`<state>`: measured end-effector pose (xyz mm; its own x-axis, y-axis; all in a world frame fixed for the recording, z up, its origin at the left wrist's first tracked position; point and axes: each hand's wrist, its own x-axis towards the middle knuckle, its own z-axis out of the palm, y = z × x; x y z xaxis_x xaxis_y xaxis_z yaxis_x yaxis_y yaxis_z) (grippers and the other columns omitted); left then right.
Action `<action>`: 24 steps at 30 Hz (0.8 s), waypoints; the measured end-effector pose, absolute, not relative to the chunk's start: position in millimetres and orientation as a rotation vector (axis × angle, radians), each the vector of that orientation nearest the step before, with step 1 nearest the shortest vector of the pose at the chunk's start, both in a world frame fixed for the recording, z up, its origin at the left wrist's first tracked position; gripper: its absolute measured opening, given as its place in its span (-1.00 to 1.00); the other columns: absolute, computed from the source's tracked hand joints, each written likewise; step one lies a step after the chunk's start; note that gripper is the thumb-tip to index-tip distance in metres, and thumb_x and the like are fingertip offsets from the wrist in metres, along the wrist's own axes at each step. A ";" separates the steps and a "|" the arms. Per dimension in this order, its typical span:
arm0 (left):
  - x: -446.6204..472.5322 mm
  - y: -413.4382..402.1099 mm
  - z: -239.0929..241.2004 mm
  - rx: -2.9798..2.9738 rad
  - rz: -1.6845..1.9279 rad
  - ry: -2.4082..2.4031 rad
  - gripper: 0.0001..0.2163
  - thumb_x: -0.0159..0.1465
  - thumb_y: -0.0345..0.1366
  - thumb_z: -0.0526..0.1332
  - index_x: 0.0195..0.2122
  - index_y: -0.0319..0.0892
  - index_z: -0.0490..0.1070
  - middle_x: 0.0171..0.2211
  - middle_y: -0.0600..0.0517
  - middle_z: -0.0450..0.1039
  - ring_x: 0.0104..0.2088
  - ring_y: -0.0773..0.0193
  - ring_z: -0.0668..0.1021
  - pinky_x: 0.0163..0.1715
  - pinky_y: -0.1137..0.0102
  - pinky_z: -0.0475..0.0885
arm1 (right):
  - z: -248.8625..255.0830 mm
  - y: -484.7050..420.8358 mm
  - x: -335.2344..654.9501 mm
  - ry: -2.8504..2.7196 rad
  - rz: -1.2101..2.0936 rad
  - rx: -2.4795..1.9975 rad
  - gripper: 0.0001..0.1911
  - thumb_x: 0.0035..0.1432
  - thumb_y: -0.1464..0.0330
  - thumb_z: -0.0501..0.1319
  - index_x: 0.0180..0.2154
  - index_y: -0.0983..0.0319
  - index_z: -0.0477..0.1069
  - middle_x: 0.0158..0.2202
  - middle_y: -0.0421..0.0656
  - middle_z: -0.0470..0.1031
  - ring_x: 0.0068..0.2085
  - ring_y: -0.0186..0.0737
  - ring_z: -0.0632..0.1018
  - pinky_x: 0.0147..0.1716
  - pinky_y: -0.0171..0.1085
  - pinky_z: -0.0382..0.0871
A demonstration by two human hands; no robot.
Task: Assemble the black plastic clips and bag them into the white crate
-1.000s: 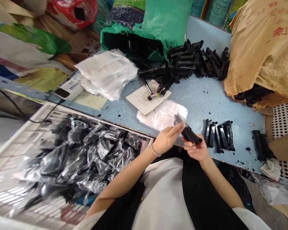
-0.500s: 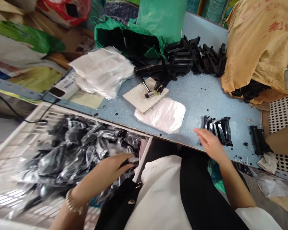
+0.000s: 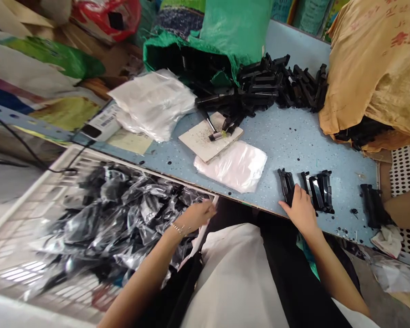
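Note:
My right hand (image 3: 301, 207) rests on the blue table (image 3: 287, 136), its fingers closing on one black plastic part (image 3: 287, 186) pulled a little left of a short row of the same black parts (image 3: 319, 191). My left hand (image 3: 198, 214) hovers at the near right corner of the white crate (image 3: 71, 157), fingers loosely curled with nothing visible in them. The crate is filled with several black parts sealed in clear bags (image 3: 123, 214). A flat stack of clear bags (image 3: 234, 165) lies on the table between my hands.
A large heap of loose black parts (image 3: 269, 84) spills from a green sack (image 3: 225, 32) at the back. A tan sack (image 3: 372, 68) stands right. A white tile with a brush (image 3: 210, 134) and more clear bags (image 3: 153, 102) lie left. Another person's arm (image 3: 403, 207) reaches in from the right.
My left hand dropped the bagged part into the crate and has drawn back to its corner. My right hand moved to the row and slid one part leftward.

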<state>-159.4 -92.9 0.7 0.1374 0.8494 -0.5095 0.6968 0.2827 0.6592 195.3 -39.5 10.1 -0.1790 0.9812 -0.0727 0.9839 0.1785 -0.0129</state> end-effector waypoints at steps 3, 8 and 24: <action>-105.5 -39.9 10.2 1.659 0.522 1.632 -0.85 0.42 -0.31 0.16 -0.05 -0.14 0.47 -0.21 -0.01 0.57 -0.23 0.24 0.64 -0.14 0.35 0.55 | 3.4 -42.1 206.3 2.407 -0.214 2.042 -0.15 0.29 -0.05 0.18 0.34 0.43 0.11 0.15 0.31 0.36 0.12 0.31 0.47 0.02 0.09 0.44; -49.2 20.5 2.4 2.014 0.463 1.883 -0.92 0.32 -0.36 0.28 -0.21 -0.26 0.49 0.01 -0.27 0.49 -0.03 -0.02 0.58 -0.15 0.22 0.55 | 5.1 -36.6 227.5 2.302 -0.792 2.277 -0.38 0.22 -0.03 0.20 0.06 0.34 0.45 -0.05 0.15 0.51 -0.01 0.20 0.53 0.01 0.09 0.42; -88.2 26.5 -20.1 1.578 0.981 1.536 -0.83 0.25 -0.37 0.25 -0.50 -0.16 0.48 -0.35 0.01 0.53 -0.29 0.24 0.58 -0.18 0.32 0.50 | -4.2 -28.1 157.9 0.008 -3.518 0.989 -0.42 0.32 0.10 0.15 0.11 0.47 0.36 -0.46 -0.20 0.42 -0.54 -0.45 0.29 -0.66 -0.53 0.29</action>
<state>-88.2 26.5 -20.1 0.0031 0.9992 0.0390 0.4556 -0.0362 0.8894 157.9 -28.1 -4.2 -0.7342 0.4735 -0.4865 -0.4713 -0.8713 -0.1369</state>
